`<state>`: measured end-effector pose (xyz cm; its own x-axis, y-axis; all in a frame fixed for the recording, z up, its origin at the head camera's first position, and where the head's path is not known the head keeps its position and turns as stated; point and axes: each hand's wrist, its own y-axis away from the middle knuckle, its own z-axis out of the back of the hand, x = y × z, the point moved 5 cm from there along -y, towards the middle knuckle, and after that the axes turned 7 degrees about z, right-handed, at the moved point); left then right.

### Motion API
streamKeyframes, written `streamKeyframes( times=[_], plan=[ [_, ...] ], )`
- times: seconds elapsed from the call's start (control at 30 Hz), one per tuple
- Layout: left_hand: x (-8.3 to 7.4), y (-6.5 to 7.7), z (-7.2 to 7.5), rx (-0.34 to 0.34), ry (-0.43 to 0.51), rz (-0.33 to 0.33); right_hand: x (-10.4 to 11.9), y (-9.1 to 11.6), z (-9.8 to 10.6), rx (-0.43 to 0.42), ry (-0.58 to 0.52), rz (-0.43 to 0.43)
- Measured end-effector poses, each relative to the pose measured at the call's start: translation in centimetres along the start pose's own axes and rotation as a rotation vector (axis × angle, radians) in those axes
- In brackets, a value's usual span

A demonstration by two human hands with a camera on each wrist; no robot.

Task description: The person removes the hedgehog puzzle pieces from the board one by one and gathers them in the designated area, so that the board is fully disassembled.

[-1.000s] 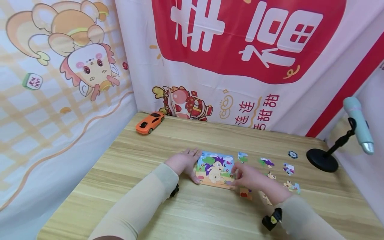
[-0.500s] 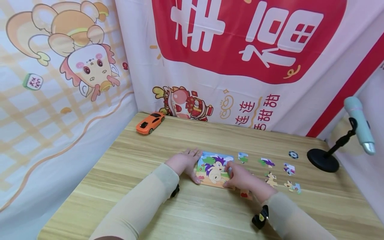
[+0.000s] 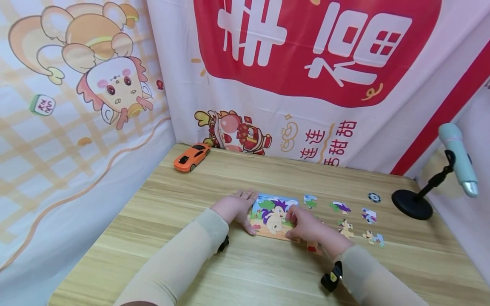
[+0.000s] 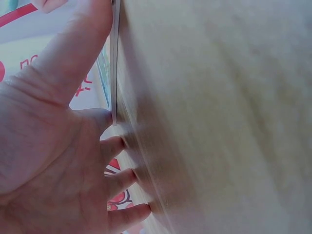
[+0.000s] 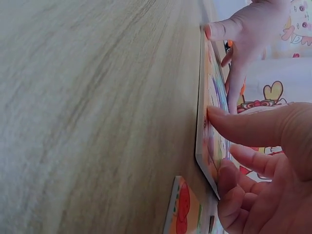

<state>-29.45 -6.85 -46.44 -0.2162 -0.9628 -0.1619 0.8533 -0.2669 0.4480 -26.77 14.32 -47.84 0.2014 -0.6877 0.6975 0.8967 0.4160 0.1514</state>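
Observation:
In the head view, a flat puzzle board with a purple-haired cartoon hedgehog lies on the wooden table. My left hand rests at its left edge with fingers spread. In the left wrist view, the left fingertips touch the tabletop beside the board's edge. Over the board's right part is my right hand. The right wrist view has the thumb tip of that hand on the board, with bent fingers against its surface. Whether a piece sits between them is hidden. A red-printed puzzle piece lies just below this hand.
Several loose pieces lie right of the board, among them a purple-and-green puzzle piece and a beige one. Farther right are a round blue chip and a microphone on a black stand. An orange toy car sits at the back left.
My right hand has moved left from the board's right edge onto its right part, uncovering pieces beneath the forearm. In the last half second it has barely moved. The left hand stays put.

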Motion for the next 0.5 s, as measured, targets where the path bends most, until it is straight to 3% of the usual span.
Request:
streamKeyframes(
  times=[0.5],
  plan=[
    [0.21,-0.31,-0.22,-0.001,-0.004,0.0,0.17,-0.02,0.49,-0.003,0.0,0.038]
  ],
)
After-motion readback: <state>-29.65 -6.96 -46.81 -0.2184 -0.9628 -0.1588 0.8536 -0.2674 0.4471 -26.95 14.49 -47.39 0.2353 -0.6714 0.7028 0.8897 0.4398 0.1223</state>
